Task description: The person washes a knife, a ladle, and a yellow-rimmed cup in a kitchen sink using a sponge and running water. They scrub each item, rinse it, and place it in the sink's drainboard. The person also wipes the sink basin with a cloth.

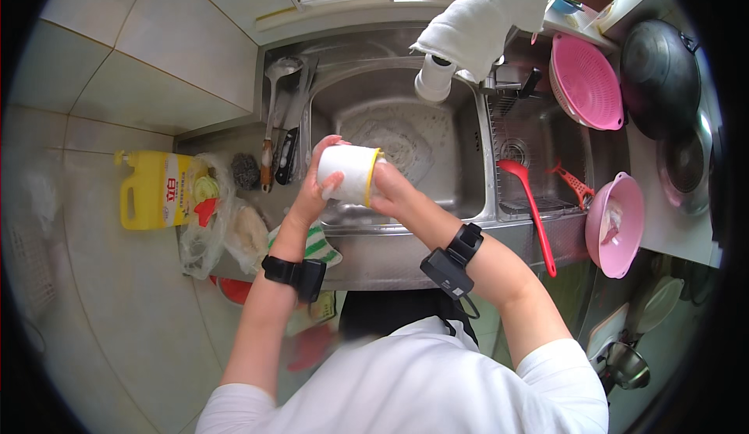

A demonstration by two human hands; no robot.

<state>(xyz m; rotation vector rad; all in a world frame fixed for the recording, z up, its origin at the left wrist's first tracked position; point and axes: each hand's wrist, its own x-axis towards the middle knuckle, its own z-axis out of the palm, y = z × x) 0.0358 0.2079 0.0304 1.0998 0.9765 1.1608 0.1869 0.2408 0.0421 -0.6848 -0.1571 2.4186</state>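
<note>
My left hand (323, 179) is wrapped around a white cylindrical container (348, 172) with a yellow rim, tilted so that its mouth faces right. At that mouth is my right hand (393, 187), touching the rim. Its fingers are largely hidden by the container, so whether they hold anything inside cannot be seen. White foam clings to both hands. Beneath them is a stainless steel sink basin (459, 159) with cloudy, foamy water in its bottom. A faucet wrapped in white cloth (485, 21) reaches over the basin, its white spout (434, 80) pointing down.
Left of the basin lie a ladle (272, 100), a black-handled knife (287, 156) and a steel wool scourer (244, 170), near a yellow jug (155, 191). To the right are a red spoon (529, 205), a red peeler (573, 182), a pink colander (588, 83) and a pink bowl (626, 211).
</note>
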